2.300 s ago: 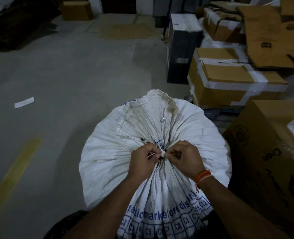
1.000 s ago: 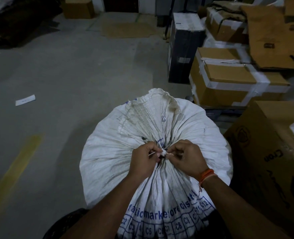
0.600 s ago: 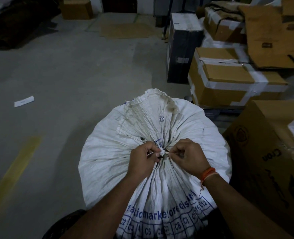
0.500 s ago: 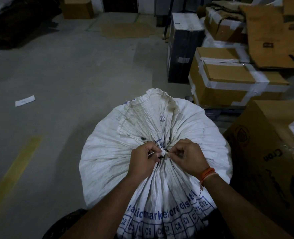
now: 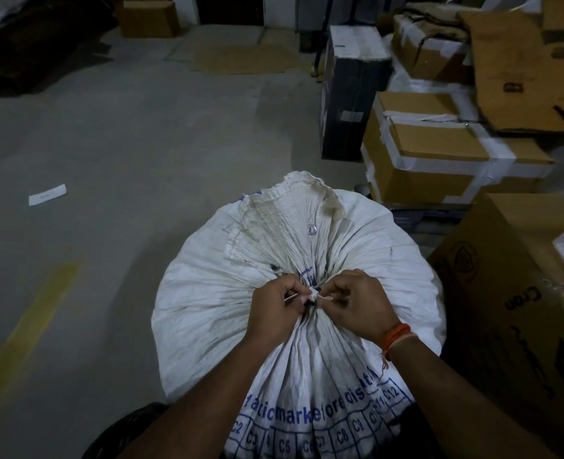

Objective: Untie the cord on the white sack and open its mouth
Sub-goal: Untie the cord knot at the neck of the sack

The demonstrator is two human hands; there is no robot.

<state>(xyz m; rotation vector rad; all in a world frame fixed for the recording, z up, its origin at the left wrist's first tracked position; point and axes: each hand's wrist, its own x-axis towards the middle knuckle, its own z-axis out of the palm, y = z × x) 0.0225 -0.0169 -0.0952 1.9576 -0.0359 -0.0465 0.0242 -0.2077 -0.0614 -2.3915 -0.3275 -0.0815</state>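
Note:
A full white woven sack (image 5: 207, 303) with blue print stands on the floor right in front of me. Its neck is gathered tight and its loose top flap (image 5: 283, 213) lies folded away from me. A thin white cord (image 5: 313, 294) is knotted around the gathered neck. My left hand (image 5: 274, 309) pinches the cord at the knot from the left. My right hand (image 5: 356, 303), with an orange thread band on the wrist, pinches the knot from the right. The fingers of both hands hide most of the knot.
Taped cardboard boxes (image 5: 439, 160) and a black box (image 5: 353, 94) are stacked to the right, with a large brown carton (image 5: 512, 309) close beside the sack. Bare concrete floor (image 5: 124, 144) spreads to the left, with a paper scrap (image 5: 47, 194) and a faded yellow stripe (image 5: 32, 326).
Both hands stay at the knot with only small finger shifts. The sack's neck is still tied shut.

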